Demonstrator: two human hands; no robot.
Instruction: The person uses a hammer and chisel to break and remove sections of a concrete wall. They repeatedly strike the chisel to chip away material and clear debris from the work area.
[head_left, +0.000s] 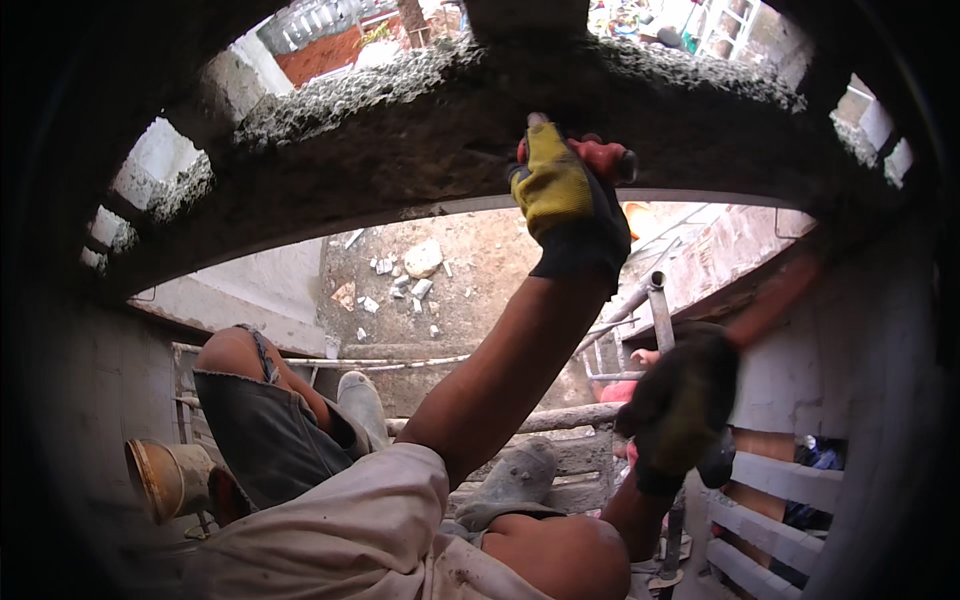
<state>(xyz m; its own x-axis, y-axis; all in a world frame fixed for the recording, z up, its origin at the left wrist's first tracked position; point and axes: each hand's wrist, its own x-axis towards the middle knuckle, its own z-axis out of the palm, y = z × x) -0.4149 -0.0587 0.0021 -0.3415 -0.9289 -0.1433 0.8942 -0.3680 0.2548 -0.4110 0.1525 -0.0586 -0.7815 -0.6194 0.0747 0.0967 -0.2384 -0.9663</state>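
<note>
My left hand (562, 187), in a yellow and black glove, grips a red-handled tool (607, 159) against the dark underside of a concrete beam (390, 161). The tool's working end is hidden in shadow. Lower right, my right hand (679, 409), also gloved and blurred, closes around another tool with a red shaft (780, 300). That shaft slants to the upper right; its far end cannot be made out. A dark rounded piece (718, 459) shows beside the right hand. Rough, crumbly concrete (360, 94) lines the beam's upper edge, below openings.
Metal scaffold tubes (664, 315) and worn rails (577, 418) lie around my boots (517, 469). A dirty bucket (169, 480) hangs at left. Rubble (424, 259) lies on the ground below. Another person's hand (643, 357) shows beyond the scaffold. Slatted blockwork (787, 476) stands at right.
</note>
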